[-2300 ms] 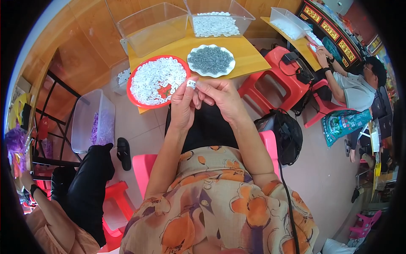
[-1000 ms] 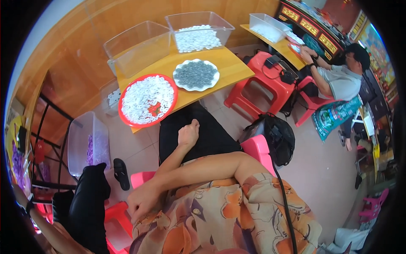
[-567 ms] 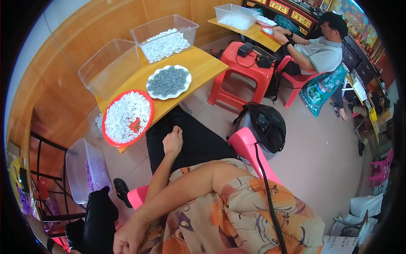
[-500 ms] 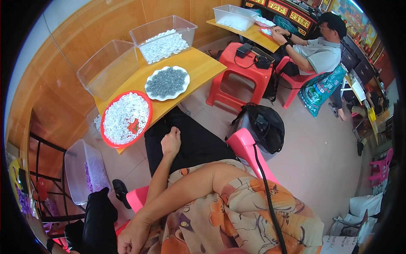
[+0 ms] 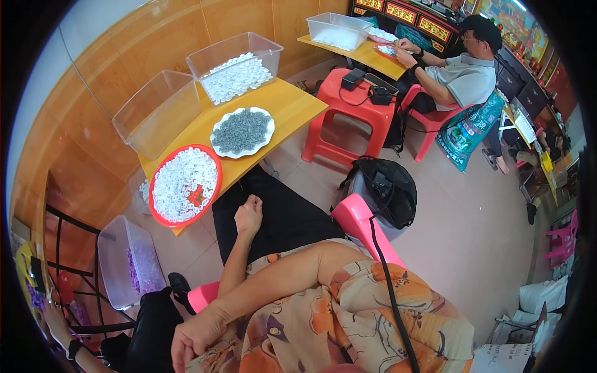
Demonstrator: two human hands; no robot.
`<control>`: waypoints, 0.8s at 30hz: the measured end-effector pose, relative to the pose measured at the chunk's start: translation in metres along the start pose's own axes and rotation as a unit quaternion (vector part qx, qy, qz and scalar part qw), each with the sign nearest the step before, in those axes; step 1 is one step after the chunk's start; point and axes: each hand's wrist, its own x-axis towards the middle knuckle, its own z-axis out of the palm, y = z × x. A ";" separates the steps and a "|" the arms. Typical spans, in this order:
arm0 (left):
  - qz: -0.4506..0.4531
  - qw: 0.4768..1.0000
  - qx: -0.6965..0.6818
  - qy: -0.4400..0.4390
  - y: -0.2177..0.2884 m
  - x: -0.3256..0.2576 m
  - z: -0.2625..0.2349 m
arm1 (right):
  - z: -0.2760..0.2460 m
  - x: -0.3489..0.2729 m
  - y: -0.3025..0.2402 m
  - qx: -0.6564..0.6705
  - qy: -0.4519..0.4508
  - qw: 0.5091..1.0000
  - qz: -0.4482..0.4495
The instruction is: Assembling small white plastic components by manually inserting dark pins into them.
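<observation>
My left hand (image 5: 249,216) rests on my black-trousered thigh (image 5: 292,211), closed with its fingers curled in; nothing shows in it. My right forearm crosses over the left one. At its end my right hand (image 5: 194,340) hangs low by the lower edge, fingers loosely apart and partly out of sight, holding nothing I can see. Beyond my left hand, a red-rimmed plate (image 5: 219,177) of small white plastic rings (image 5: 177,180) stands at the table's near corner. Beside it is a white scalloped dish (image 5: 269,132) heaped with small grey pieces (image 5: 241,129).
On the yellow table (image 5: 298,102) stand a clear bin (image 5: 158,112) and another (image 5: 267,59) holding white pieces. A bin (image 5: 112,273) with purple pieces is at left, near another person's arm (image 5: 62,329). Ahead right are a red stool (image 5: 348,93), a backpack (image 5: 398,205) and a seated co-worker (image 5: 466,78).
The view has shifted slightly, so the table sits lower. My right hand's fingers look looser. At lower left, another person's hand and banded wrist show more. My left hand stays curled on my thigh.
</observation>
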 end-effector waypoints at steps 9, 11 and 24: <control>-0.010 1.000 0.027 -0.008 -0.027 -0.006 -0.010 | -0.010 0.023 -0.002 -0.415 0.037 0.909 0.001; -0.008 1.000 0.007 -0.009 -0.032 -0.010 -0.018 | -0.006 0.037 0.013 -0.311 0.023 0.950 -0.006; 0.001 0.999 -0.047 0.019 -0.056 -0.015 -0.038 | -0.021 0.076 0.010 -0.316 -0.043 0.947 0.041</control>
